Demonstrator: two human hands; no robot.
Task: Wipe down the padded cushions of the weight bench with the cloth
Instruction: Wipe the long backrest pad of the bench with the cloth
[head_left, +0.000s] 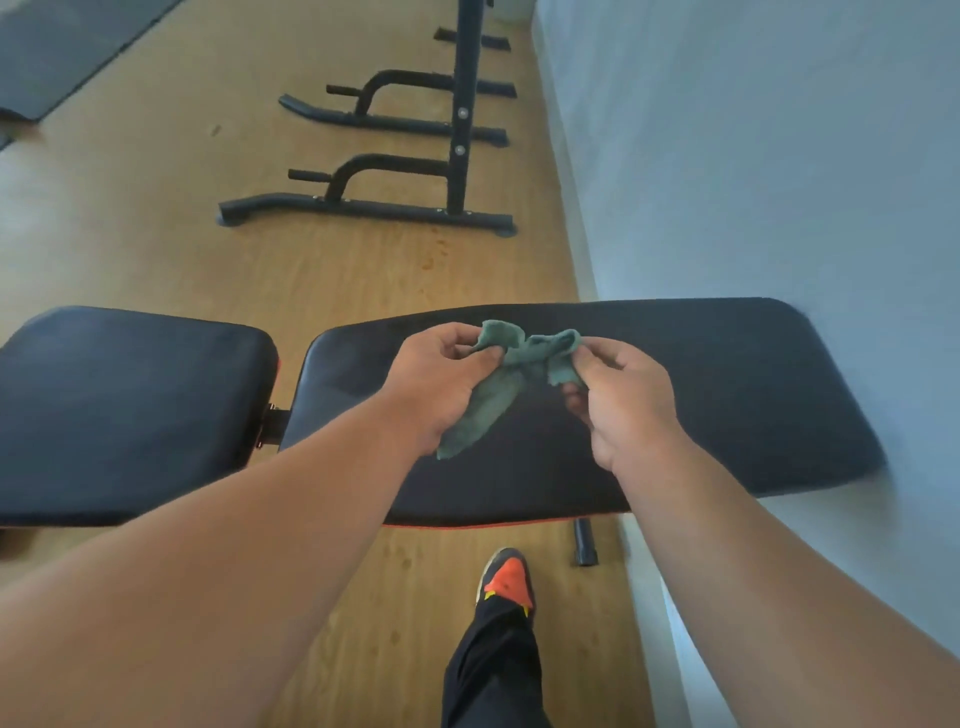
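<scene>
Left hand (447, 374) and right hand (621, 395) each pinch the crumpled green cloth (506, 384), held above the long black padded cushion (727, 395). Shorter black seat cushion (130, 405) lies left. Black steel rack (395, 156) beyond; pale wall (779, 156) crowds the right.

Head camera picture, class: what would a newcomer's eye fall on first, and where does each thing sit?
First, the two hands, left hand and right hand, holding a crumpled green cloth between them at the centre, above the long black bench cushion. A shorter black cushion lies to the left. Lower down, an orange-toed shoe stands on the wooden floor.
</scene>
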